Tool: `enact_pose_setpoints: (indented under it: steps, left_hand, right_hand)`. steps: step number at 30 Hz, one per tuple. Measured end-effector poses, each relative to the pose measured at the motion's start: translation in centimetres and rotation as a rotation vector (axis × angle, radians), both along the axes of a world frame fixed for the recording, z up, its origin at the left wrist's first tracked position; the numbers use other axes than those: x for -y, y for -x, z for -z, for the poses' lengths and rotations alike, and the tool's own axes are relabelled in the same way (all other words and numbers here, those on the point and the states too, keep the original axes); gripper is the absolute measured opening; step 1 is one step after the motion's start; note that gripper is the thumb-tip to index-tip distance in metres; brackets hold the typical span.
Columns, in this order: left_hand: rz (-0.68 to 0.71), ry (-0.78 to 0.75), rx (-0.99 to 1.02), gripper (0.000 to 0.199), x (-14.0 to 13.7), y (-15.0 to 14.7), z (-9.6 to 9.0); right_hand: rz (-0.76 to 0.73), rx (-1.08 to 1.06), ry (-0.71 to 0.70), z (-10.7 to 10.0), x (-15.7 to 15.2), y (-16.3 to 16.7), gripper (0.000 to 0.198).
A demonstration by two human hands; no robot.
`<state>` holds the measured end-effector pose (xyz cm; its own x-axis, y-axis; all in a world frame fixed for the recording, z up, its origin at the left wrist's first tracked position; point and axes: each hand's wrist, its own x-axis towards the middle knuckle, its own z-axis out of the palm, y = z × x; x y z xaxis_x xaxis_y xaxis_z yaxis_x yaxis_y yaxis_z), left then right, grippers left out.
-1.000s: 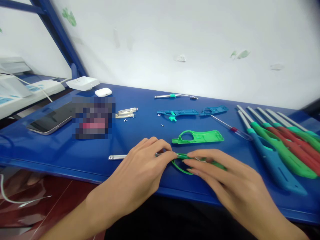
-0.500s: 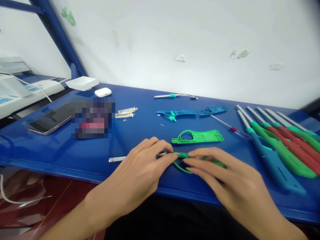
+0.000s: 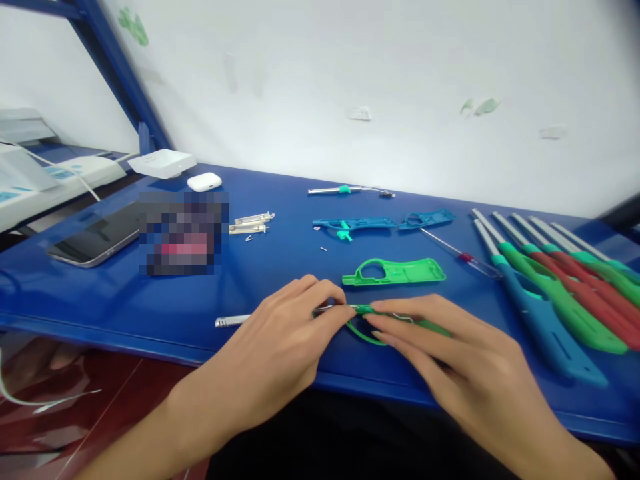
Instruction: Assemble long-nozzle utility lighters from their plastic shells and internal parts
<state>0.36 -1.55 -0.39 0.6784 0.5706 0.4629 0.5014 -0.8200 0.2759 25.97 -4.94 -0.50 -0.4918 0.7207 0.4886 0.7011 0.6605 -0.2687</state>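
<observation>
Near the front of the blue table, both hands are closed on a green lighter casing half (image 3: 367, 337), which is largely hidden by my fingers. My left hand (image 3: 295, 327) pinches its narrow end, where a metal lighter tube (image 3: 233, 321) sticks out to the left. My right hand (image 3: 445, 347) has thumb and fingertips on the casing beside the trigger ring, close to a thin wire (image 3: 404, 318). Just beyond lies the other green casing half (image 3: 415, 272), inner side up.
Blue casing halves (image 3: 360, 225), a tube with wire (image 3: 335, 191) and a screwdriver (image 3: 465, 257) lie farther back. Several long lighters (image 3: 545, 313) fan out at right. Clear fuel tanks (image 3: 250, 223), a phone (image 3: 100, 233) and a white earbud case (image 3: 204, 181) are at left.
My right fingertips have shifted slightly left along the green casing, and more of the thin wire shows beneath them. My left hand keeps its pinch.
</observation>
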Motion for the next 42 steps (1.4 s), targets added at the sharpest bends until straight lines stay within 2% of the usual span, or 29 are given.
enact_pose_setpoints:
  steps: [9, 15, 20, 26, 42]
  left_hand:
    - [-0.016, 0.028, -0.052, 0.047, 0.4, 0.0, -0.2]
    - [-0.006, 0.044, -0.072, 0.059, 0.5, 0.3, 0.0]
    - [-0.009, 0.039, -0.065, 0.057, 0.4, 0.3, 0.0]
    - [-0.018, 0.046, -0.095, 0.065, 0.3, 0.1, -0.2]
    - [0.000, 0.014, -0.100, 0.067, 0.3, 0.2, -0.1]
  right_hand:
    - [-0.029, -0.007, 0.027, -0.8, 0.1, 0.5, 0.029]
    - [-0.009, 0.013, -0.005, -0.5, 0.1, -0.1, 0.034]
    - [-0.032, -0.017, -0.009, -0.4, 0.1, -0.2, 0.031]
    - [-0.035, 0.079, -0.067, -0.3, 0.4, -0.4, 0.035]
    - [-0.035, 0.044, -0.013, -0.3, 0.3, -0.5, 0.034]
